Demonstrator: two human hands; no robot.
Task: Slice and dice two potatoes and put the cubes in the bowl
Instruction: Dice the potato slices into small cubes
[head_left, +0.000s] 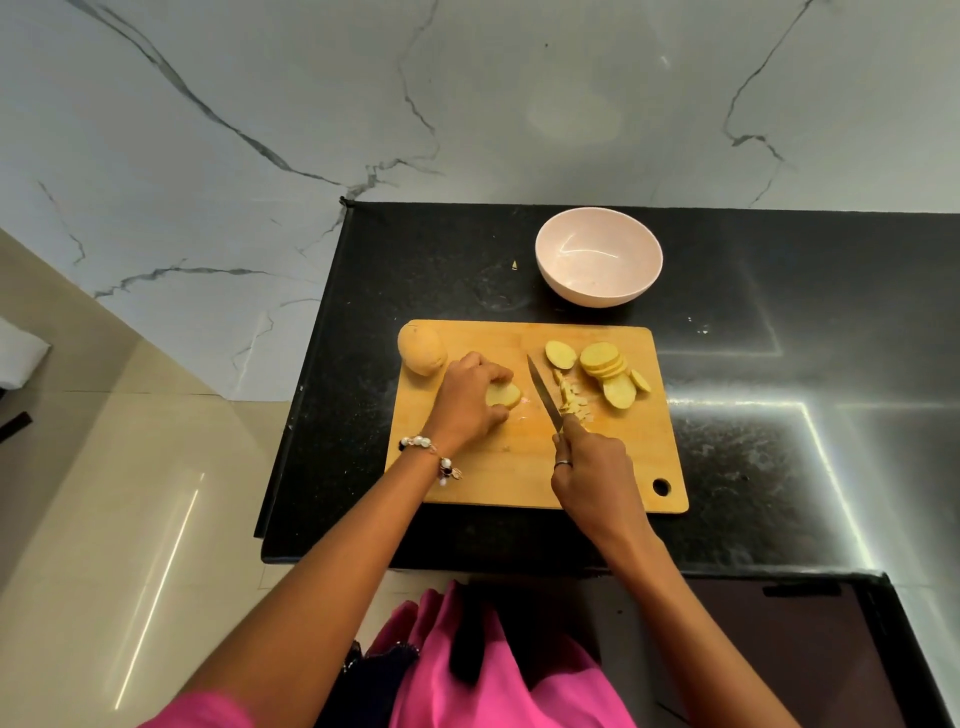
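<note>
Left hand (470, 400) curls round slices (503, 395) at board (519, 467) centre, steadying them for dicing. Right hand (592, 478) grips knife (544, 394), blade beside cubes (574, 400). Whole potato (422, 349) at 10 o'clock; bowl (598, 257) at 12, no cubes in it.

Soft, even overhead light fills the room. Strip lights glare as bright white lines on the polished black countertop (779, 441) to the right of the cutting board (519, 467), and fainter streaks shine on the floor tiles (130, 571) left of it. Shadows stay weak. Straight edges bow near the corners.
</note>
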